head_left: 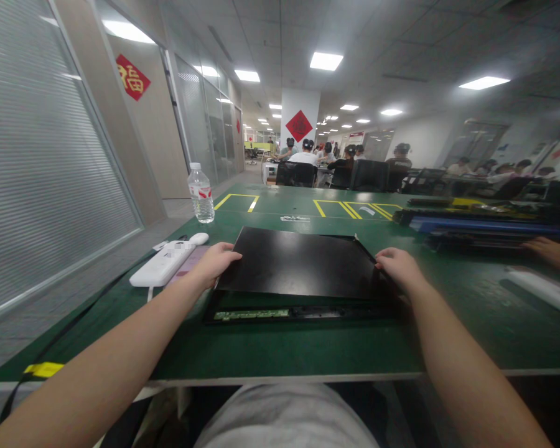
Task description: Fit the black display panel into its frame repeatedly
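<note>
A glossy black flat panel (298, 261), like a display screen, lies tilted over a shallow black frame (345, 312). Along the frame's near side runs a narrow green circuit board (252, 315), left uncovered by the panel. My left hand (217, 261) is closed on the panel's left edge, thumb on top and fingers partly hidden beneath. At the right edge, my right hand (399, 269) pinches the panel's side with curled fingers, close to the frame's rim. The rest of the frame is hidden under the panel.
On the green table (308, 351), a white power strip (163, 264), a white mouse (199, 239) and a water bottle (200, 194) stand left. Stacked dark and blue parts (485, 227) lie right, by another person's hand (553, 252). Yellow tape (240, 196) marks the far side.
</note>
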The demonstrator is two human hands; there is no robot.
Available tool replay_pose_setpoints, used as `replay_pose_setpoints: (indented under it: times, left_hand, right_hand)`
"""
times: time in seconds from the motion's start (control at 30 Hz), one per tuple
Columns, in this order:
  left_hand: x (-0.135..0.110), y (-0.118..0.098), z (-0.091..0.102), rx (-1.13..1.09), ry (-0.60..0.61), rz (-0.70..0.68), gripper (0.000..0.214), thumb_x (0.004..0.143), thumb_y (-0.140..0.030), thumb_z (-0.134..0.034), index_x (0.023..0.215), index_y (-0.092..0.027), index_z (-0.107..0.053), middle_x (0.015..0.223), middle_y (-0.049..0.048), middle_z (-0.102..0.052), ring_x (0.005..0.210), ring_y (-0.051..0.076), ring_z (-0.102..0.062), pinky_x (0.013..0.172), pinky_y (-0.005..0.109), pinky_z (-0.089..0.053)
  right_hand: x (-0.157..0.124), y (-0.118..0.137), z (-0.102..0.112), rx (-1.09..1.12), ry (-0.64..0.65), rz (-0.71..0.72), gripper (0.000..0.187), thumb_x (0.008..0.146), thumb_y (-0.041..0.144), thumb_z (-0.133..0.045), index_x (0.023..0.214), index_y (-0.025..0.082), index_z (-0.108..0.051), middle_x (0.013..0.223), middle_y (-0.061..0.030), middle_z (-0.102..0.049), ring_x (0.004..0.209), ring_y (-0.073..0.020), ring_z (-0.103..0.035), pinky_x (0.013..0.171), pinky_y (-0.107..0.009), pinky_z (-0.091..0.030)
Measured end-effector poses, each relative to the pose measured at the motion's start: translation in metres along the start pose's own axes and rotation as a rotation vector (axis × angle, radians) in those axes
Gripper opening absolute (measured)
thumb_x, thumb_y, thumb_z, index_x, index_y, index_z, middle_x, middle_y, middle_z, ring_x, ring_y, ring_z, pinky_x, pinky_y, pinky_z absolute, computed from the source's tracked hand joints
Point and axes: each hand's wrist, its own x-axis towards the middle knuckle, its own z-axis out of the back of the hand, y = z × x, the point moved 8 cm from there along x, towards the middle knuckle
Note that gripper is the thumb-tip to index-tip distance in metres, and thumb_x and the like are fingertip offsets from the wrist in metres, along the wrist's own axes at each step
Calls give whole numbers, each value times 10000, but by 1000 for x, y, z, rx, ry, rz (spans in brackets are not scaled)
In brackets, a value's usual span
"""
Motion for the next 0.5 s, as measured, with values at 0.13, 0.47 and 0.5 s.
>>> replay_pose_setpoints:
  times: [0.13,0.47,0.5]
  left_hand:
    - [6,1,4,119,-23,-44,308,740,-158,-696,1045,-175,-653,754,20,-718,695,228,-716,639,294,-537]
    - [7,-2,3,278,-18,-111,254,715,-220,-670,962,-191,-617,775,29,-703,731,242,-695,628,293,-493]
    - [6,-3,3,293,-22,-121,243,715,-225,-667,950,-192,-616,778,27,-699,750,242,-694,631,291,-490]
  right_hand:
    - [1,0,-1,-21,-1,18,222,785,203,-609,932,196,-775,808,-62,-769,803,-214,-690,677,-281,-450]
    - [3,0,-3,-69,11,34,226,783,219,-601,916,212,-785,848,-65,-773,806,-220,-691,705,-289,-472]
    - [2,1,-3,-75,13,30,223,787,226,-601,913,213,-785,854,-64,-774,813,-223,-691,707,-292,-471]
